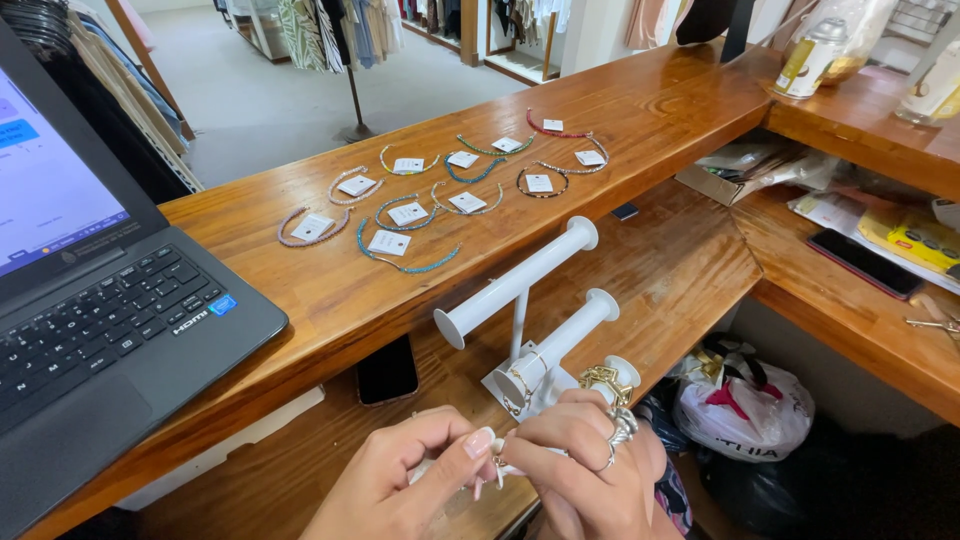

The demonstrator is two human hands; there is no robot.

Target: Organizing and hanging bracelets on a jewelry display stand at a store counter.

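My left hand (400, 480) and my right hand (585, 470) meet at the bottom of the head view, fingertips pinched together on a small piece of jewellery with a white tag (497, 462). My right hand wears several rings. Just beyond my hands stands a white bracelet display stand (520, 290) with horizontal bars; a thin bracelet hangs on its lower bar (523, 385). Farther off, several beaded bracelets with white tags (400, 215) lie spread on the raised wooden counter (300, 290).
An open laptop (90, 300) sits at the left on the counter. A black phone (388, 370) lies on the lower shelf, another phone (865, 262) at right. A white plastic bag (745, 400) sits below. Clothing racks stand beyond the counter.
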